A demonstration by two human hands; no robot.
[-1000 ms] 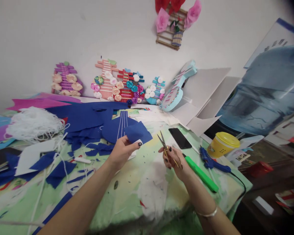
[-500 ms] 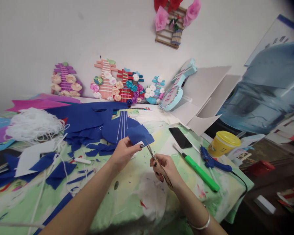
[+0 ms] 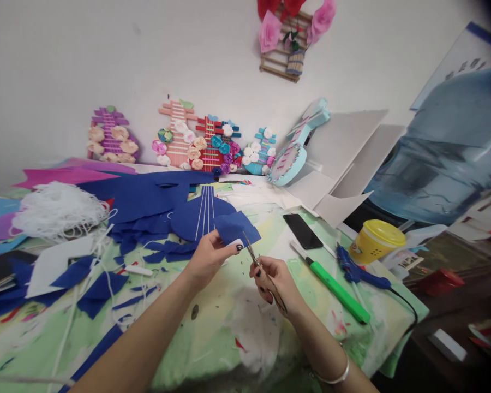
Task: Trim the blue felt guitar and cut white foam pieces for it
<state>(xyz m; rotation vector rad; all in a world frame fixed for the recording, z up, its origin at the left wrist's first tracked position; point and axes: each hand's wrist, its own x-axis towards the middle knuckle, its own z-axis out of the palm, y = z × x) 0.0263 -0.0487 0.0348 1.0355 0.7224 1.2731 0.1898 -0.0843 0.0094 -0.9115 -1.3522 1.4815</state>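
Observation:
A piece of dark blue paper or felt (image 3: pixel 234 226) is pinched between the thumb and fingers of my left hand (image 3: pixel 211 255). My right hand (image 3: pixel 279 281) grips a pair of scissors (image 3: pixel 271 292) with patterned handles. The scissor blades meet the lower right edge of the blue piece. Just behind it lies a rounded blue shape (image 3: pixel 184 213) with several white strings across it, partly hidden by the held piece. Tiny blue snippets lie on the tablecloth below the blades.
Right of my hands lie a phone (image 3: pixel 303 230), a green utility knife (image 3: pixel 337 289), a blue glue gun (image 3: pixel 362 274) and a yellow tub (image 3: pixel 375 240). Blue scraps (image 3: pixel 102 292) and white cord (image 3: pixel 61 212) cover the left. Decorated paper instruments (image 3: pixel 210 144) lean on the wall.
Both hands stay in nearly the same place, the scissors still at the blue piece's edge. The view has shifted very slightly.

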